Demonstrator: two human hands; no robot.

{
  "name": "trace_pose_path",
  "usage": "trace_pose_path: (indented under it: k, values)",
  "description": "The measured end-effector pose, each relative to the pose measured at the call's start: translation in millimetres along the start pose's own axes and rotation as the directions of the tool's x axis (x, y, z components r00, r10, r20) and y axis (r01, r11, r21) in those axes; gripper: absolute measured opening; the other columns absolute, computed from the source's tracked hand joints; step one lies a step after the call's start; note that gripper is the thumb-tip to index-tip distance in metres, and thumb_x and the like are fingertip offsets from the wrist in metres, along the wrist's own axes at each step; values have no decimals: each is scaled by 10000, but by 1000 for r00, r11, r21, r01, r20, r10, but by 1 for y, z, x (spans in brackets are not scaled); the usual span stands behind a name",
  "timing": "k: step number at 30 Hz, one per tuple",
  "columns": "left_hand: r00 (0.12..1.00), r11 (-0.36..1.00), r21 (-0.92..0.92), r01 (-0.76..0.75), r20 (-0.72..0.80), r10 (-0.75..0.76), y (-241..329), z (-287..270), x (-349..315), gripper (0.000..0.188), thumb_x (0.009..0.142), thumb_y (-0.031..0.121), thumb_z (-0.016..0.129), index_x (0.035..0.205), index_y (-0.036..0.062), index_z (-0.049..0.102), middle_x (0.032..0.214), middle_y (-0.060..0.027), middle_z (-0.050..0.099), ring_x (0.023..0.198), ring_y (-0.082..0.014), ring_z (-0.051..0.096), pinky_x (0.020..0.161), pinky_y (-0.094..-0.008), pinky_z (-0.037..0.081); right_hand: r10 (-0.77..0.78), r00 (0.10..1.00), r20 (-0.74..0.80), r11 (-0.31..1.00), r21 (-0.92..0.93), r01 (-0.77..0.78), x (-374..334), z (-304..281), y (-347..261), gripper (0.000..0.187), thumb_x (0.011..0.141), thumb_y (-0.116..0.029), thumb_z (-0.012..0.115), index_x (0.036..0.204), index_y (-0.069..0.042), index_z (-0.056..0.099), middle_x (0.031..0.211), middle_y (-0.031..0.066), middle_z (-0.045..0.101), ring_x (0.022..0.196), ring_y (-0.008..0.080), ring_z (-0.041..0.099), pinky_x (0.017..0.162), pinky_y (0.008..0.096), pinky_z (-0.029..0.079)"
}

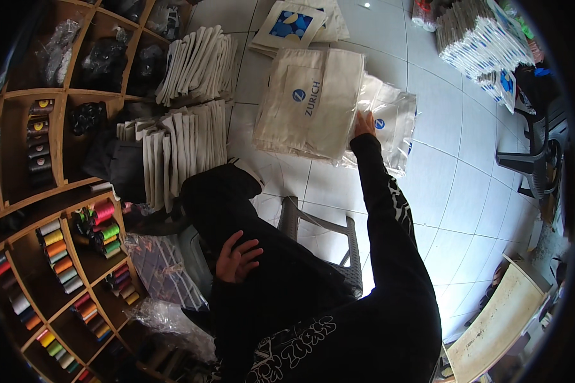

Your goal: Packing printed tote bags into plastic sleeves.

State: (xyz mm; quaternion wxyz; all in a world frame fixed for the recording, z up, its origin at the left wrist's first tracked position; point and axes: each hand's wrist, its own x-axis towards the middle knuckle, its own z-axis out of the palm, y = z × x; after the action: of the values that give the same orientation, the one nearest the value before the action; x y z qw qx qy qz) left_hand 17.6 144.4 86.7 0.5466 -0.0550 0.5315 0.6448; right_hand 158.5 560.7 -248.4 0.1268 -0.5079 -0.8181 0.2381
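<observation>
My right arm reaches forward over the floor, and my right hand (365, 124) rests with its fingers stretched out where two piles of canvas tote bags meet. The larger pile of cream tote bags (329, 108), in clear plastic with a blue print, lies just left of the hand. Partly beneath it on the right is a smaller pile of plastic-wrapped tote bags (396, 124) with a round blue mark. Above my lap, my left hand (237, 257) is raised with its fingers apart and nothing in it.
At left stands a wooden shelf (64, 185) with thread spools (57, 255). Stacks of folded cream bags (185, 143) stand beside it. Farther off lie bags with blue pictures (291, 27) and a tall wrapped pile (482, 38). A grey plastic stool (350, 249) is beside my legs; a dark chair (524, 159) stands right.
</observation>
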Motion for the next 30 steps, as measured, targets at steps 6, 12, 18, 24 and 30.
trace_pose_path:
  k: [6,12,18,24,30]
  values:
    - [1000,1000,4,-12,-10,12,-1,0,-1,525,892,228,467,1318,49,219,1205,-229,439,1041,-290,530,779,-315,497,111,982,152,977,-196,-80,4,-14,-12,510,786,-130,487,1280,-218,391,1356,259,236,1232,381,290,1008,385,289]
    - [999,999,10,-30,25,30,-4,-5,-3,536,887,251,477,1315,50,225,1207,-226,439,1052,-285,522,795,-316,484,53,998,-25,998,-38,-54,-4,-36,-9,531,705,-155,607,1212,-177,452,1257,228,381,1144,364,383,958,414,329]
    - [999,999,19,-49,20,48,-6,-8,-5,548,880,260,490,1314,49,230,1216,-224,429,1065,-293,510,813,-319,471,208,964,-167,978,12,-209,-7,-22,-8,555,692,-245,634,1208,-221,431,1250,165,394,1117,385,395,918,461,358]
    - [983,982,-92,-167,61,173,-16,-26,-20,501,879,188,486,1307,57,259,1209,-201,445,1050,-289,520,817,-324,461,112,969,-220,991,94,-94,-13,-13,-1,480,727,-242,605,1162,-91,470,1103,153,534,1023,322,504,880,395,397]
    - [915,909,241,-339,-141,378,-18,-35,-59,415,873,108,485,1263,61,352,1156,-146,504,1014,-242,541,792,-310,442,-190,858,-477,951,127,282,-106,-62,-46,336,766,-87,562,1083,11,505,1035,192,530,987,355,485,868,423,383]
